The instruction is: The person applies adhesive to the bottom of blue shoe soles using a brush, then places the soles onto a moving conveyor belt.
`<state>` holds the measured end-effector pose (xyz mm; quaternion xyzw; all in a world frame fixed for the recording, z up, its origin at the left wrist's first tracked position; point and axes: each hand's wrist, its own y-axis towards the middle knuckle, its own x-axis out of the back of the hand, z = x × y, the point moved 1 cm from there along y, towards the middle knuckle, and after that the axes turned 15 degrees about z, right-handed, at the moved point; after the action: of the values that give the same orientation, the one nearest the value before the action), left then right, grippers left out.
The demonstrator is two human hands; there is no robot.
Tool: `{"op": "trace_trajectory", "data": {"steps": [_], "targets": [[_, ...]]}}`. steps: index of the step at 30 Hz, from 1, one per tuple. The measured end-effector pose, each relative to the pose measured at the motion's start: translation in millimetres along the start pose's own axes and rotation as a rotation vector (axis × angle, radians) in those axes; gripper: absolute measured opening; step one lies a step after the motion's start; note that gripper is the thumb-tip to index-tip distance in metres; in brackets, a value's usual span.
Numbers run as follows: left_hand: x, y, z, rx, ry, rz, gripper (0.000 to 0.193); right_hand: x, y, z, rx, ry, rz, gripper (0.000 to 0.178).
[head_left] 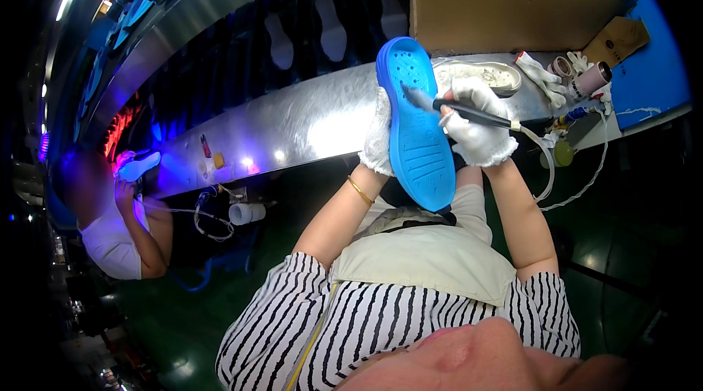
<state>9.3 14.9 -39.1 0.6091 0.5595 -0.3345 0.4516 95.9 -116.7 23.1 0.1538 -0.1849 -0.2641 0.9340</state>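
A bright blue shoe sole (421, 149) is held up in front of me, tilted, its inner face with small holes and ridges toward me. My left hand (378, 135), in a white glove, is closed around the sole's left edge; its fingers are partly hidden behind it. In my gloved right hand (480, 124) I grip a black-handled brush (492, 117). Its grey bristles lie over the upper part of the sole, seemingly touching it. From the handle's back end a clear tube (545, 153) runs down.
Beyond the sole runs a metal ledge (293, 116), with a conveyor of dark slots holding soles (331, 28) behind it. A white shoe part (487, 76), white gloves (540, 77) and thread spools (589, 80) lie at right, near a cardboard box (512, 3). A co-worker (121, 230) sits at left.
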Motion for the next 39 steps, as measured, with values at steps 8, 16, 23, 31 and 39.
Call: {"op": "trace_trajectory", "data": {"steps": [8, 16, 23, 31, 39], "targets": [[-3.9, 8.5, -4.9, -0.095, 0.114, -0.071, 0.080, -13.3, -7.0, 3.8, -0.045, -0.017, 0.154, 0.019], [-0.3, 9.7, -16.7, -0.097, 0.176, -0.126, 0.083, -18.8, -11.5, 19.8, -0.013, -0.089, 0.249, 0.015], [0.1, 14.7, -26.5, -0.139, 0.158, -0.100, 0.081, -16.3, -14.5, 10.9, 0.018, -0.183, 0.155, 0.015], [-22.6, 9.5, -27.8, -0.256, -0.045, 0.027, 0.085, -2.3, -3.9, 15.4, -0.122, -0.054, 0.081, 0.013], [-22.6, 0.8, -7.2, -0.169, 0.053, 0.132, 0.094, -15.4, -6.6, 17.9, 0.061, 0.082, 0.009, 0.010]]}}
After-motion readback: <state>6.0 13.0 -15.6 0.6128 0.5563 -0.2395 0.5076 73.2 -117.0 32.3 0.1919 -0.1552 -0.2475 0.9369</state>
